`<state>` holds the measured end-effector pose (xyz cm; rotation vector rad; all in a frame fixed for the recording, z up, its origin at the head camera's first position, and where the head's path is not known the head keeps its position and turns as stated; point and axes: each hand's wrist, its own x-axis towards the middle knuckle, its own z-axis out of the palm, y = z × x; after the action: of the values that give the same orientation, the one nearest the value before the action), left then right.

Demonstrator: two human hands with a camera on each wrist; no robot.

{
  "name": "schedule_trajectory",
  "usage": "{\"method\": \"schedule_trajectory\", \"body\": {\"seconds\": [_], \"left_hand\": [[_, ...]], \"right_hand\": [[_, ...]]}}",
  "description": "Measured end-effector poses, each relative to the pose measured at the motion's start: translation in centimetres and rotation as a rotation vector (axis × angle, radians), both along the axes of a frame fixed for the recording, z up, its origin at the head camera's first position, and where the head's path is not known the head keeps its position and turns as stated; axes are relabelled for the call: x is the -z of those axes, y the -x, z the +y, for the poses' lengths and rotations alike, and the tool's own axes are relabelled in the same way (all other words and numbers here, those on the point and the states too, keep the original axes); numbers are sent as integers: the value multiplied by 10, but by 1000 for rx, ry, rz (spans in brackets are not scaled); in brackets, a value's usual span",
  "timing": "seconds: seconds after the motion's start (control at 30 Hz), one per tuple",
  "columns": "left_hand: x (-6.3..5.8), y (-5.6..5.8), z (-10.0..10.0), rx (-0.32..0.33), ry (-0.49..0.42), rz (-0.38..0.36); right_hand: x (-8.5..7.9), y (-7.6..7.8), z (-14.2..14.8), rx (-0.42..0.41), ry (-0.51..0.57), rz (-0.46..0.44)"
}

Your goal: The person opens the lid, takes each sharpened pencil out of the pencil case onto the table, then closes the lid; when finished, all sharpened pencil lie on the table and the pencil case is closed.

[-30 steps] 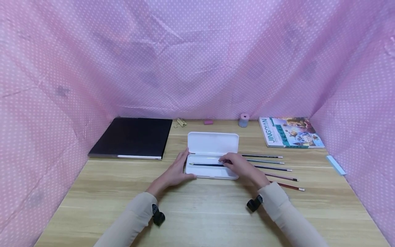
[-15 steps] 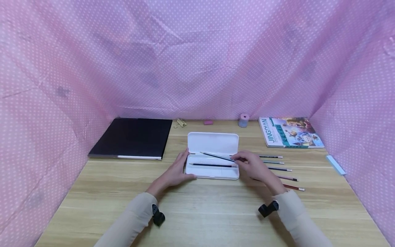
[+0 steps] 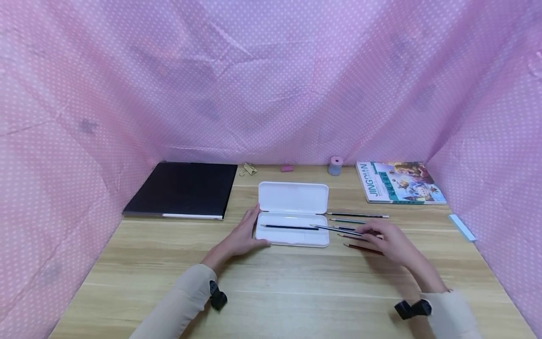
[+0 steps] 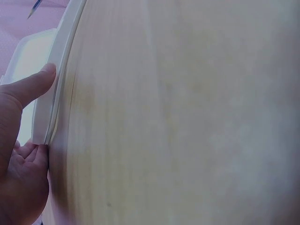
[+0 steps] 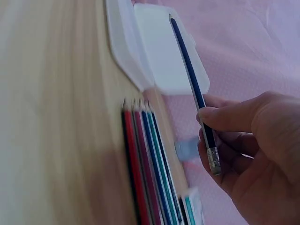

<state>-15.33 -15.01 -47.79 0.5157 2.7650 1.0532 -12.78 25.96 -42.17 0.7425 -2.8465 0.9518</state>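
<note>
The white pencil case lies with its lid raised at the back; one dark pencil rests inside. My left hand grips the case's left end, its thumb along the front wall in the left wrist view. Between thumb and fingers, my right hand pinches a dark blue, white-striped pencil near its eraser end. That pencil is raised, its tip overlapping the case's right side. Under it, several pencils lie side by side, among them a black one, a teal one and a red one.
On the wooden table, a black folder lies at left and a magazine at back right. A gold clip, a pink eraser and a small pink-and-blue cylinder stand along the back. A light-blue strip lies far right.
My right hand has lifted the dark blue pencil out of the case and carried it to the right and nearer, over the row of pencils. My left hand has stayed on the case.
</note>
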Motion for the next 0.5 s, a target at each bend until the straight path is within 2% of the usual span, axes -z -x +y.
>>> {"method": "schedule_trajectory", "body": {"seconds": [0.23, 0.5], "left_hand": [[0, -1, 0, -4, 16, -10], [0, 0, 0, 1, 15, -8]], "right_hand": [[9, -29, 30, 39, -7, 45], [26, -52, 58, 69, 61, 115]]}}
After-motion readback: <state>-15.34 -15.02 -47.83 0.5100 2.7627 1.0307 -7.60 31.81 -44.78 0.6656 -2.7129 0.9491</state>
